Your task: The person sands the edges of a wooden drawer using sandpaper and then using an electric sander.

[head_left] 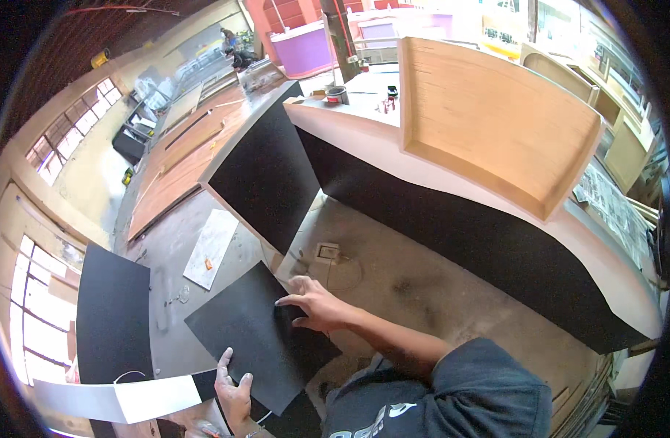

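A black rectangular sheet (251,332) lies tilted in front of me, between my hands. My left hand (234,394) grips its near left edge, thumb and forefinger against it. At the opposite edge, my right hand (316,305) has bent, parted fingers on the sheet; part of its hold is hidden. Just beyond stands a large counter-like piece with a black side panel (265,182) and a long, curving black inner panel (452,226). A pale strip (212,248) with a small orange object on it lies to the left of that side panel.
A light wooden tray-like box (495,120) rises from the counter's pale top (349,120). Another black panel (114,314) stands at left, near a white folded sheet (119,400). Wooden boards (181,157) stretch toward the back. A floor box with a cable (327,252) lies inside the counter.
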The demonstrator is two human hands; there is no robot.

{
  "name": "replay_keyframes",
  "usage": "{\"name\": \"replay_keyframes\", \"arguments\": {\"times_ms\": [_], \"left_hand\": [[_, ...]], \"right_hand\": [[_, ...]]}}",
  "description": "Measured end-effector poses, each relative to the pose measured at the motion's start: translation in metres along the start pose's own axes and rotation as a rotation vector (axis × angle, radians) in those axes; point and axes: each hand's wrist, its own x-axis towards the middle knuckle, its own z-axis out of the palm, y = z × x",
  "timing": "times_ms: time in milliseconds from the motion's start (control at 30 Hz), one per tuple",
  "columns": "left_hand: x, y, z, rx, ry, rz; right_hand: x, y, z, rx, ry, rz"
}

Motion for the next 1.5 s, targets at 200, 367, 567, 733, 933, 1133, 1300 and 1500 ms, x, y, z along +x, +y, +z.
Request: {"name": "replay_keyframes", "arguments": {"times_ms": [200,367,567,733,933,1133,1300,1500], "left_hand": [[0.002,-0.004,-0.008,-0.169,0.033,-0.001],[0.006,-0.002,-0.013,-0.215,0.008,-0.033],[-0.001,0.002,-0.011,-0.402,-0.175,-0.055],[0.005,-0.006,-0.009,-0.288,-0.028,-0.009],[0.008,-0.006,-0.003,-0.066,0.111,0.006],[0.012,-0.012,-0.004,0.226,0.214,0.126],[0.01,0.001,0.009,0.716,0.348,0.342],[0.014,0.006,0.001,0.888,0.134,0.442]], "right_hand": [[-0.001,-0.005,-0.021,0.709,-0.289,0.107],[0.002,-0.001,-0.034,0.859,-0.355,0.035],[0.001,-0.026,-0.057,0.762,-0.444,-0.014],[0.002,-0.028,-0.054,0.748,-0.385,-0.014],[0.007,-0.036,-0.047,0.495,-0.278,0.066],[0.006,-0.037,-0.036,0.014,-0.144,0.066],[0.005,-0.035,-0.032,-0.205,0.056,-0.13],[0.002,-0.007,-0.031,-0.184,-0.247,-0.129]]}}
